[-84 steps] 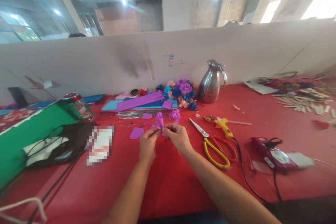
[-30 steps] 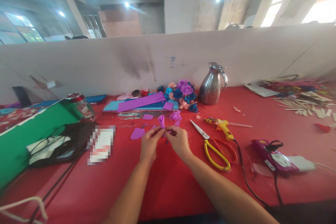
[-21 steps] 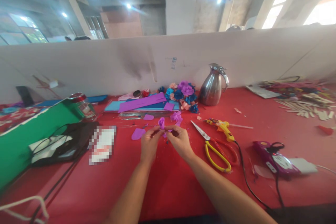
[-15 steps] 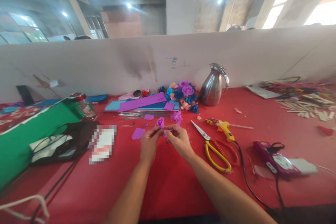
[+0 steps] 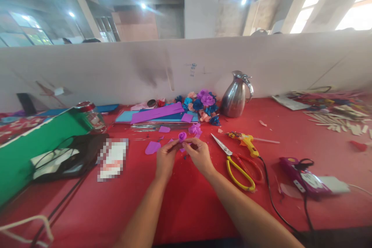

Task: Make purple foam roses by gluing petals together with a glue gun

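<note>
A small rolled purple paper flower (image 5: 182, 136) stands upright between my two hands, over the middle of the red table. My left hand (image 5: 167, 157) pinches its base from the left. From the right, the thumb and fingers of my right hand (image 5: 199, 155) close on the same base. Just beyond the hands lie a loose purple paper flower (image 5: 195, 128) and cut purple paper petals (image 5: 152, 147). To the right rest scissors (image 5: 232, 159) with one yellow and one red handle, and a yellow glue gun (image 5: 247, 142).
Behind the hands are purple paper strips (image 5: 158, 113), a cluster of finished paper flowers (image 5: 203, 102) and a steel jug (image 5: 236, 95). At left stand a glass jar (image 5: 94, 118) and a green board (image 5: 43, 147). A purple power strip (image 5: 305, 178) with cables lies at right.
The purple flower has turned and shifted slightly right, so its spiral top now shows more. Both hands keep their pinch, the left having moved a little right.
</note>
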The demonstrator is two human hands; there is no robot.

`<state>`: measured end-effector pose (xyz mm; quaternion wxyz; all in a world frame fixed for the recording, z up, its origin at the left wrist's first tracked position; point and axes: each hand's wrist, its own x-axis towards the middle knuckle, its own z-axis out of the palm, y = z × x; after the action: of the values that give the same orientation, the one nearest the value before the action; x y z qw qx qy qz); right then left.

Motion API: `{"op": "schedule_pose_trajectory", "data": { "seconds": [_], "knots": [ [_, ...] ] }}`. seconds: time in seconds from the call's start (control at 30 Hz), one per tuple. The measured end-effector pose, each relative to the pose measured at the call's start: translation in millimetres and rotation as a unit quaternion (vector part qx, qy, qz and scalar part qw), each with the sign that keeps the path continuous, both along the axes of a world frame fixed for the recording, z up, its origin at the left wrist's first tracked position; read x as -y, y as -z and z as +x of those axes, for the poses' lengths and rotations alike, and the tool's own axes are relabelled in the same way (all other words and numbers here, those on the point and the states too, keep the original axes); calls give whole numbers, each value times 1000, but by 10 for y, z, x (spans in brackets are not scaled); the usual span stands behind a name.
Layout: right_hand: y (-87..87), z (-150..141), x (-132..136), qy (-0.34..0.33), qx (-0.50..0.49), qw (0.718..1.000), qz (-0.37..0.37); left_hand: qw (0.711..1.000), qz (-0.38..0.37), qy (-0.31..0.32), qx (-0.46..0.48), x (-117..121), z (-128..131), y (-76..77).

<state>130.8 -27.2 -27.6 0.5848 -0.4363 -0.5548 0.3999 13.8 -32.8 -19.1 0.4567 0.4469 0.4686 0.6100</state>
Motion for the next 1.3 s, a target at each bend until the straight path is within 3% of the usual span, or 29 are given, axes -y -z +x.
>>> {"op": "schedule_pose_trajectory", "data": {
  "seconds": [0.3,0.47,0.7,1.3],
  "knots": [
    [-101,13,47,8,78,989,122,999,30,0,-12,-7,-10,14],
    [-108,17,48,15,58,991,123,999,35,-21,-31,-13,-29,28],
    [-96,21,34,-24,37,992,118,998,49,-16,-34,-19,-39,62],
    [-45,44,-76,-23,-11,997,68,997,30,33,-57,-39,-25,56]
  ]
}}
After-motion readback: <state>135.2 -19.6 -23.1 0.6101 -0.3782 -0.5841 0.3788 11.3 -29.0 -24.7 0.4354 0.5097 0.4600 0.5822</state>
